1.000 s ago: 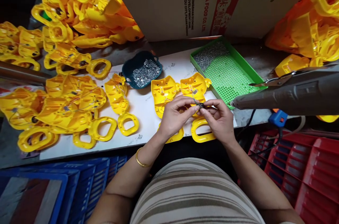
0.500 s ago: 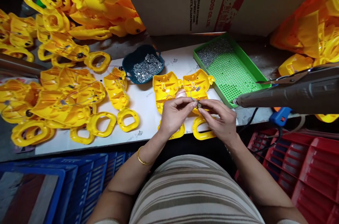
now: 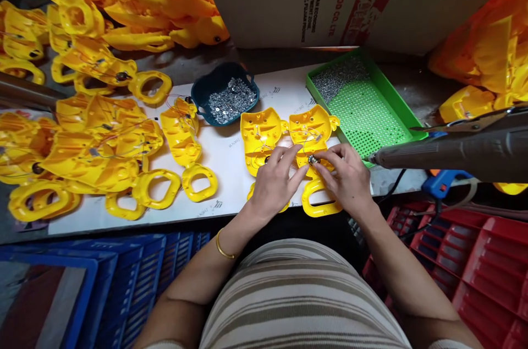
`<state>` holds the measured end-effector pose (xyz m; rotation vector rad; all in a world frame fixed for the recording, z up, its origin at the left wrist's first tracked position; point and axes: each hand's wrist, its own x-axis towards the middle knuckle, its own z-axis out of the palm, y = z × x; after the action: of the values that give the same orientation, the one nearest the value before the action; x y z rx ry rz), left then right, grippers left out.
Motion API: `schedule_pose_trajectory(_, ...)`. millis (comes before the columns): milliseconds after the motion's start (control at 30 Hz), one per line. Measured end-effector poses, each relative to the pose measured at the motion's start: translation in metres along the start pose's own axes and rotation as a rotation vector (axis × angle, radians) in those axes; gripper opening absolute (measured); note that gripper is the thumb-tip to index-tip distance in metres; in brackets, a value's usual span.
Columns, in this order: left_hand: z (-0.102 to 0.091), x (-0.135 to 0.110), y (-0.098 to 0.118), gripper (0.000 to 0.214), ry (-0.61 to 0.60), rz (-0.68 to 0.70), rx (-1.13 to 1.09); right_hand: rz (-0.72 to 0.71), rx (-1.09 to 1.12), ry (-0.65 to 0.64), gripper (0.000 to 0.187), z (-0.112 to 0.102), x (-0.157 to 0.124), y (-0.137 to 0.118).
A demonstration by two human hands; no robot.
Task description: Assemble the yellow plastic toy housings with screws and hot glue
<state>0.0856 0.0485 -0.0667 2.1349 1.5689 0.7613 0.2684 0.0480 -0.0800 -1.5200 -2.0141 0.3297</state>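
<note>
Two yellow plastic shell halves lie side by side in front of me: the left shell half [image 3: 260,127] and the right shell half [image 3: 310,124], with thin wires running between them. My right hand [image 3: 347,177] pinches a small round dark-and-metal part [image 3: 312,160] over the lower part of the right shell half; its exact kind is too small to make out. Close by on the left, my left hand [image 3: 275,181] has its thumb and forefinger spread, with nothing visible between them. It covers the lower part of the left shell half.
A dark blue basin [image 3: 202,90] of small metal pieces and a green perforated tray [image 3: 383,90] with screws stand behind. More yellow shells [image 3: 107,156] are heaped left. A dark power screwdriver [image 3: 437,152] juts in from the right. Blue crates [image 3: 136,277] and red crates [image 3: 490,261] stand below.
My left hand has let go of the small round part, its fingers parting. My right hand has lowered the part onto or just over the right shell half. The view has shifted slightly.
</note>
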Motion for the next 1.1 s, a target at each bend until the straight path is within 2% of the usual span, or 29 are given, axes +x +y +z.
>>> schedule_pose_trajectory(167,0.005,-0.001,0.001,0.052,-0.102,0.005,0.159,0.009,-0.105,-0.021,0.019,0.004,0.0,-0.004)
schedule_pose_trajectory(400,0.005,-0.001,0.001,0.057,-0.147,-0.004,0.127,-0.037,-0.175,-0.001,0.02,0.005,0.002,-0.004)
schedule_pose_trajectory(733,0.003,0.004,0.007,0.056,-0.229,-0.075,0.185,-0.017,-0.206,-0.08,0.023,0.004,0.005,-0.006)
schedule_pose_trajectory(933,-0.003,0.012,0.017,0.05,-0.331,-0.132,0.289,-0.113,-0.184,-0.213,0.022,-0.001,0.012,0.0)
schedule_pose_trajectory(1100,-0.004,0.021,0.021,0.05,-0.41,-0.138,0.354,-0.092,-0.233,-0.293,0.019,-0.006,0.019,-0.002)
